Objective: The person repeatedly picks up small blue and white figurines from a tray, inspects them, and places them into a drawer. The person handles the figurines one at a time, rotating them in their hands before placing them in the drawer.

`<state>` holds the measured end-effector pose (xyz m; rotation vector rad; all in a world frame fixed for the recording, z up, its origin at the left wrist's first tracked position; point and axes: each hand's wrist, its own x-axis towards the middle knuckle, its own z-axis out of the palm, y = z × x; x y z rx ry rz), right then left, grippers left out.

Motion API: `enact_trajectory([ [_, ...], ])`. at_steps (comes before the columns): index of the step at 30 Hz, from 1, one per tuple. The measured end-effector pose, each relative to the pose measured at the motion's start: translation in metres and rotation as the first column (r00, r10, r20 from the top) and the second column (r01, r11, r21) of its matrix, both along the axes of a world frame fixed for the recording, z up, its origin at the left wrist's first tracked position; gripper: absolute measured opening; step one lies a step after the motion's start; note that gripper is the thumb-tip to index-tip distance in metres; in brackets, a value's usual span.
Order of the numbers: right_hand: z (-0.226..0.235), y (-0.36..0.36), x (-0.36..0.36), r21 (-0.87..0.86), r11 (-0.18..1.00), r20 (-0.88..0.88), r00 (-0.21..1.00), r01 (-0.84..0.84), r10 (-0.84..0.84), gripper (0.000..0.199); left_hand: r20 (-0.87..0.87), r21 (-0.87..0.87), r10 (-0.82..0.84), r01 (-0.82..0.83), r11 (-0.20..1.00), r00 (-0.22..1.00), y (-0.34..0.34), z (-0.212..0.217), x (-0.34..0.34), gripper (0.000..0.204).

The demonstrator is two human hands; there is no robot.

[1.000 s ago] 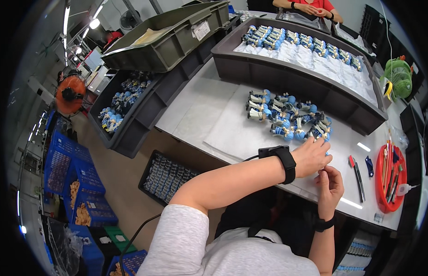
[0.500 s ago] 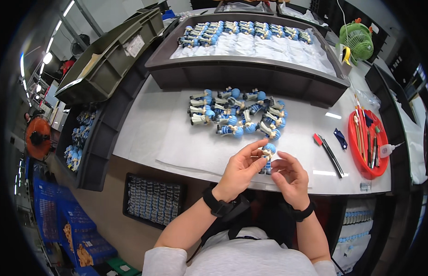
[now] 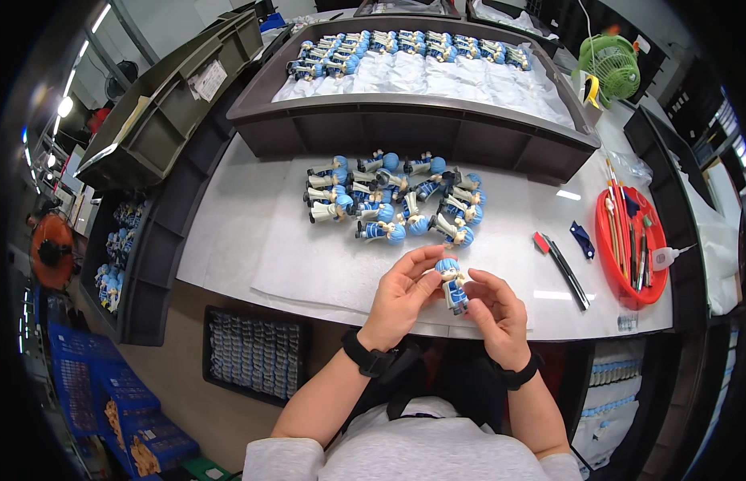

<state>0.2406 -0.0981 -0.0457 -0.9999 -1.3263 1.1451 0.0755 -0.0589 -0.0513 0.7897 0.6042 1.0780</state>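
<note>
Here my white table (image 3: 229, 232) fills the middle of the frame, and a big dark tray (image 3: 405, 128) takes up the top centre, with rows of blue-headed dolls (image 3: 405, 48) lying on white paper along its far side. In the upper left stands a green-grey crate (image 3: 165, 104). Just below the tray, at the centre, a heap of the same little dolls (image 3: 397, 200) lies on a white sheet (image 3: 309, 264). A red dish (image 3: 629, 248) of brushes and tools sits at the right edge, with a black pen (image 3: 567, 271) between it and my hands. Low in the centre my left hand (image 3: 401, 293) and my right hand (image 3: 493, 313) meet, both closed around one doll (image 3: 451, 282). It stands upright, blue head on top, pinched between my fingertips just above the near edge of the table.
</note>
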Motion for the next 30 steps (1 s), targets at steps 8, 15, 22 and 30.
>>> enact_trajectory([
  [8, -0.003, 0.001, -0.003, 0.069, 0.996, 0.085, 0.994, 0.059, -0.065, 0.051, -0.04, 0.079, -0.025, 0.028, 0.996, 0.999, -0.002, 0.003, 0.0, 0.027],
  [15, -0.009, 0.004, 0.001, 0.23, 0.968, 0.238, 0.959, 0.098, -0.153, 0.051, -0.148, 0.241, 0.076, -0.039, 0.97, 0.986, -0.005, -0.005, 0.002, 0.028],
  [22, -0.003, 0.005, -0.002, 0.183, 0.977, 0.149, 0.98, 0.104, -0.133, 0.052, -0.047, 0.121, 0.048, -0.042, 0.992, 0.998, -0.001, -0.013, -0.004, 0.029],
  [30, -0.007, 0.003, -0.001, 0.115, 0.987, 0.104, 0.986, 0.116, -0.128, 0.052, 0.062, 0.047, -0.039, 0.036, 0.998, 0.997, 0.0, -0.003, -0.004, 0.034],
])
